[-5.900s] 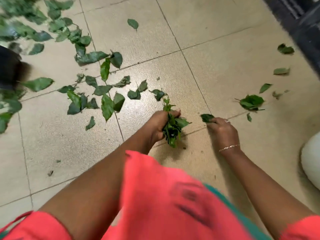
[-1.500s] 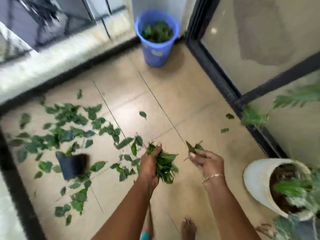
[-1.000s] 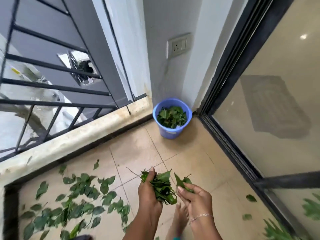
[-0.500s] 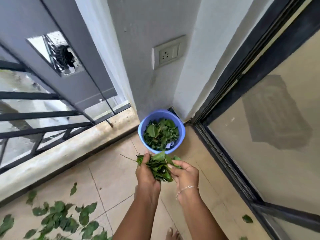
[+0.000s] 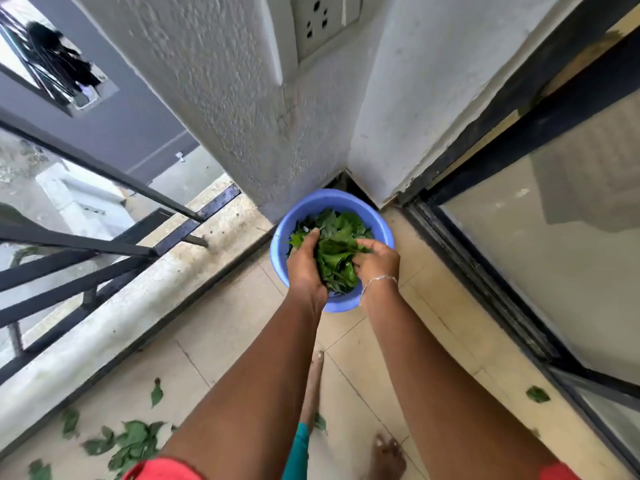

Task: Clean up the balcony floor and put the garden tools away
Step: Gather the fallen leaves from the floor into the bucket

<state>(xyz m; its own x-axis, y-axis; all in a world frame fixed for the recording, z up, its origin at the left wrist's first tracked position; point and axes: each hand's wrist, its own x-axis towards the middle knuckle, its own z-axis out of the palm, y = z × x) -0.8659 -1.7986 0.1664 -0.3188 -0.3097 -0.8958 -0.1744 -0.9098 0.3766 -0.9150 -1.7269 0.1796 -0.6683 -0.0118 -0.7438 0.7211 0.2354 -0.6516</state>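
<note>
Blue bucket (image 5: 382,223) sitting in floor (image 5: 221,334) corner. Leaf bundle (image 5: 334,258), short of rim half a second ago, now lowering inside it. Left hand (image 5: 304,268) and right hand (image 5: 377,263) gripping it, fingers curling round; release judged imminent. Loose leaves (image 5: 135,441) lying by floor's railing edge, awaiting collection.

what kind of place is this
Likely an apartment balcony: a black metal railing on the open side, a tiled floor with scattered leaves, and a sliding glass door.

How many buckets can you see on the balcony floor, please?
1: the blue bucket stands in the corner against the wall, holding leaves. Others could sit outside the frame.
</note>
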